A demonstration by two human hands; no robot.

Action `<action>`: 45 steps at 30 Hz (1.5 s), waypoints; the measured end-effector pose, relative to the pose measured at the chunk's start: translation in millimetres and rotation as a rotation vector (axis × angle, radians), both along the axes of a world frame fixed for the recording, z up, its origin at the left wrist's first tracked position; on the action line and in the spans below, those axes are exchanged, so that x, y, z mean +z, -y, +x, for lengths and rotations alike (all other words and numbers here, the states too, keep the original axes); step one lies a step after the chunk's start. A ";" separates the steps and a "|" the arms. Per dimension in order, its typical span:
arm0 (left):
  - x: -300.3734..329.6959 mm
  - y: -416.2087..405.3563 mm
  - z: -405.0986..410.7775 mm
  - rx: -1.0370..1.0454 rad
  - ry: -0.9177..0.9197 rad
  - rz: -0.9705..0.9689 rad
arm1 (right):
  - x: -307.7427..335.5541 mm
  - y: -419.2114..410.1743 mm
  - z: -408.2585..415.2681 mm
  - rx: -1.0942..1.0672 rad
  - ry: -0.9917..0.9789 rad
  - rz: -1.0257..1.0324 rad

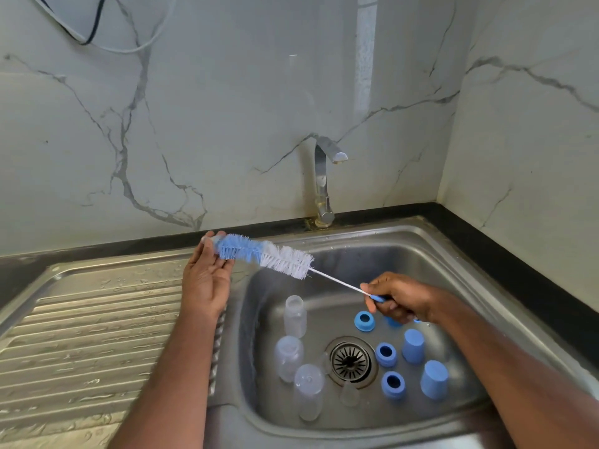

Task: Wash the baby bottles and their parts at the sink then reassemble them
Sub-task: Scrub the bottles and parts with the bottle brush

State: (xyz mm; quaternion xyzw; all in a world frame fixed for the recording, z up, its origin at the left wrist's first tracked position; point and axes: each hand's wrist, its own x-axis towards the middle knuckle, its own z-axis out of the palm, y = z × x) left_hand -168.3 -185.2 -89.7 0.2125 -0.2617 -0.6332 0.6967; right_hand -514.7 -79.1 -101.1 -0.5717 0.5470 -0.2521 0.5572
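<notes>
My right hand grips the blue handle of a long bottle brush with blue and white bristles, held above the sink. My left hand is flat and open, palm up, and the brush's bristled tip rests against its fingers. On the left of the basin lie three clear bottles. Blue collar rings and blue caps stand on the right of the basin. A clear teat sits near the drain.
A chrome tap rises behind the basin, with no water running. A wet ribbed steel drainboard stretches to the left. Marble-patterned walls close off the back and right, with a black counter strip along them. Cables hang at the top left.
</notes>
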 end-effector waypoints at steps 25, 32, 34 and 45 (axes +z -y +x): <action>2.2 -24.7 -74.3 -0.017 0.113 0.097 | 4.7 3.5 2.7 -0.300 -0.414 -0.526; -0.6 -43.1 -103.6 -0.087 0.224 0.105 | -2.9 10.2 42.8 -0.333 -0.398 -0.581; 1.9 -45.4 -110.1 -0.081 0.199 0.126 | -2.2 10.5 43.4 -0.366 -0.385 -0.590; -3.9 -31.5 -95.1 -0.100 0.067 0.172 | -4.0 10.8 39.9 -0.344 -0.416 -0.533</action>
